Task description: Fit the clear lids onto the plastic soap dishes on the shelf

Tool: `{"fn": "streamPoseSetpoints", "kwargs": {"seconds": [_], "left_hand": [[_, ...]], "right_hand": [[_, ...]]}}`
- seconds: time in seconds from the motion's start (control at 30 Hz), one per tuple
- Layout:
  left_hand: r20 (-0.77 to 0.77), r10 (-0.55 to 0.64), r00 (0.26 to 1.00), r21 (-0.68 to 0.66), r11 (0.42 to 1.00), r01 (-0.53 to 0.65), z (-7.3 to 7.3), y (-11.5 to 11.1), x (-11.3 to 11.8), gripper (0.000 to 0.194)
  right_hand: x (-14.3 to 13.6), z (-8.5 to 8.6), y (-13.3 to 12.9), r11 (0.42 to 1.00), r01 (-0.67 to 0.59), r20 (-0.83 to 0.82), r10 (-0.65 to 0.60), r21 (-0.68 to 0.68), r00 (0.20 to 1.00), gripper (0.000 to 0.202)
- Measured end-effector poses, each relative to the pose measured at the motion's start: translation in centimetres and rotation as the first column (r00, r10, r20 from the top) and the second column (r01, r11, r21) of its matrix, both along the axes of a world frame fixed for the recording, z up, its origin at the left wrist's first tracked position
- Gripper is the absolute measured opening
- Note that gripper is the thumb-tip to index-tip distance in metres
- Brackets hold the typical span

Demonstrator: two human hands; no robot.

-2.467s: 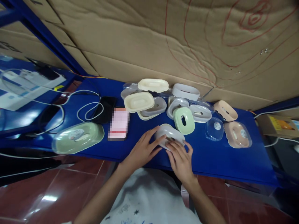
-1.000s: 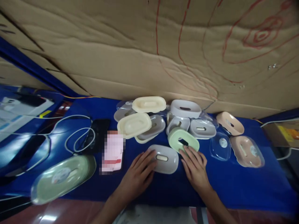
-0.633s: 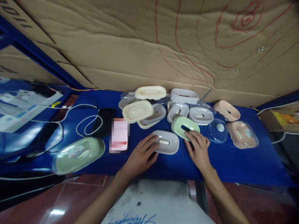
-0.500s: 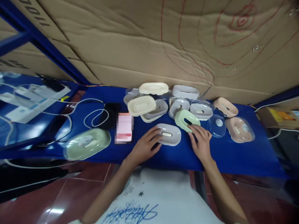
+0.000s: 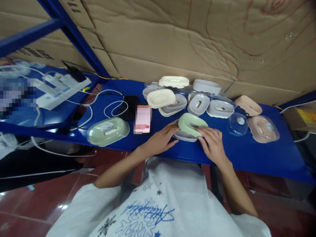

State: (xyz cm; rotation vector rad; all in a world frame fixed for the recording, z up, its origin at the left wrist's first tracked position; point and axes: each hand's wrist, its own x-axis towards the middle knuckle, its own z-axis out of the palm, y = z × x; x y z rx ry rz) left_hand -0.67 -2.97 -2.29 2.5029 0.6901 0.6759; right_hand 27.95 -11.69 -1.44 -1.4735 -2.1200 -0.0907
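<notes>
My right hand (image 5: 212, 144) grips the right end of a light green oval soap dish (image 5: 189, 122) with a slot in its middle. Tilted, this green piece lies over a pale grey soap dish (image 5: 185, 136) and hides most of it. My left hand (image 5: 161, 140) closes on the grey dish's left end, thumb at the near side. Whether the two pieces are pressed together or only touch, I cannot tell. Just behind are a cream tray (image 5: 161, 98), a grey dish with a clear lid (image 5: 198, 103) and another lidded grey dish (image 5: 220, 108).
At left lie a lidded green dish (image 5: 108, 131), a lit phone (image 5: 142, 120), a black device (image 5: 128, 107) and white cables (image 5: 95, 98). To the right are a loose clear lid (image 5: 237, 124) and a lidded pink dish (image 5: 263, 129). A cardboard wall (image 5: 158, 49) stands behind.
My right hand has brought the green dish left and over the grey one. My left hand stays at the grey dish's left end. The camera view has shifted.
</notes>
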Motion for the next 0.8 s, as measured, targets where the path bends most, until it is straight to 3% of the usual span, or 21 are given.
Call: {"fn": "streamPoseSetpoints", "kwargs": {"seconds": [0.13, 0.3, 0.37, 0.63, 0.8], "left_hand": [[0.053, 0.072, 0.996, -0.039, 0.997, -0.070, -0.8, -0.8, -0.6, 0.034], [0.196, 0.159, 0.967, -0.009, 0.987, -0.161, -1.5, -1.9, -0.7, 0.057], [0.170, 0.136, 0.976, 0.026, 0.989, -0.143, -1.4, -2.0, -0.6, 0.061], [0.133, 0.085, 0.987, 0.077, 0.992, -0.096, -1.8, -1.1, -0.6, 0.038], [0.132, 0.084, 0.988, 0.008, 0.996, -0.086, -1.8, -1.2, -0.7, 0.056]], "right_hand": [[-0.3, -0.5, -0.7, 0.998, 0.002, -0.033, -0.004, -0.065, 0.999, 0.035], [-1.9, -0.3, -1.4, 0.992, -0.104, -0.044, 0.101, -0.070, 0.994, 0.038], [-2.6, -0.1, -1.4, 0.989, -0.133, -0.004, 0.133, -0.058, 0.991, 0.038], [-2.9, -1.1, -0.7, 0.989, -0.148, 0.053, 0.148, -0.010, 0.988, 0.035], [-3.0, -1.7, -0.6, 0.993, -0.118, -0.066, 0.117, -0.001, 0.991, 0.031]]}}
